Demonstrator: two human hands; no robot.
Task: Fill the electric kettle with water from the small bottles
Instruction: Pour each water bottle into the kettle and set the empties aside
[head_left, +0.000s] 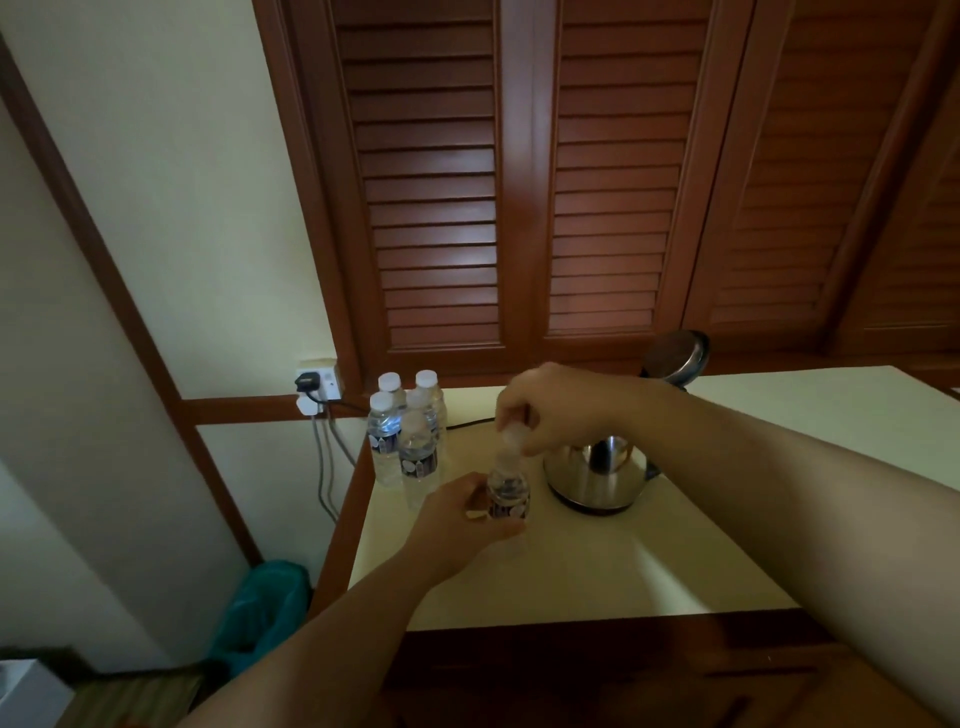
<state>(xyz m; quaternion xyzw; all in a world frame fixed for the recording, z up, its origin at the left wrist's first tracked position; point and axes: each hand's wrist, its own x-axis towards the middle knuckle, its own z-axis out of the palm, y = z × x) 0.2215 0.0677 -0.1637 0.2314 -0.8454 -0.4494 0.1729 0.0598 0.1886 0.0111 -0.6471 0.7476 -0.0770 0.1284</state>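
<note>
A small clear water bottle (508, 493) with a dark label stands upright on the cream table (597, 566). My left hand (457, 525) grips its body from the left. My right hand (550, 410) reaches over from the right and pinches the white cap (511, 434) at the bottle's top. Just right of the bottle sits the steel electric kettle (597, 475) on its base, its lid (675, 356) tipped open behind my right wrist. Several more capped small bottles (405, 431) stand together at the table's far left corner.
A wall socket (318, 387) with a black plug sits left of the bottles, cables hanging down beside the table. A teal bin (265, 608) stands on the floor at the left. Brown louvred shutters (519, 182) rise behind the table.
</note>
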